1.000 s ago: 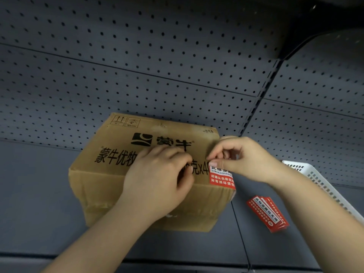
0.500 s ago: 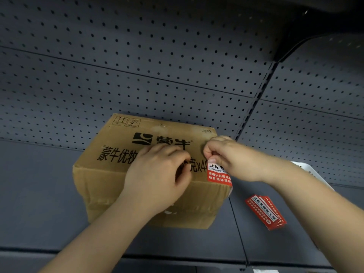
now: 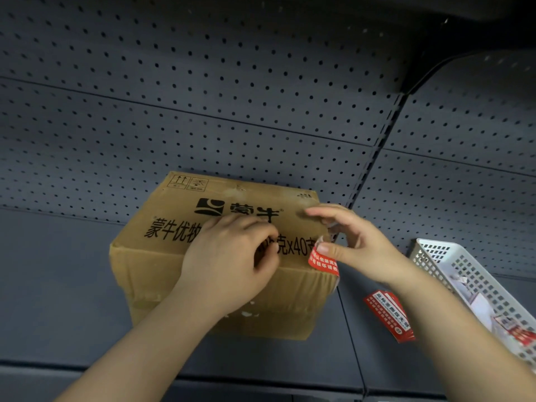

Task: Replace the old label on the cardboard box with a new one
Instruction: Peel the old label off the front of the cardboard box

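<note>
Since the earlier frame my right hand [image 3: 359,250] has pulled the top of the label [image 3: 323,261] up off the box [image 3: 179,256]: half a second ago the label lay flat over the box's right corner with its white top strip showing, and now that upper part is curled away, pinched between my right thumb and forefinger, while the red lower part with its white lettering hangs down over the box's front edge; I cannot tell how much of it is stuck there. My other right fingers [image 3: 319,211] are spread loosely, one lying along the box top near its far right corner. My left hand [image 3: 232,262] presses down on the box at the middle of the frame, its fingers curled over the printed black characters near the front edge; it holds nothing that I can see, only steadying the cardboard. The box sits on the dark shelf [image 3: 58,285] against the pegboard [image 3: 232,82] that fills the upper frame. At lower right, a small stack of red labels [image 3: 388,314] lies on the shelf, apart from the box, and just beyond it a white basket [image 3: 452,265] reaches to the right edge, with some paper scraps inside.
</note>
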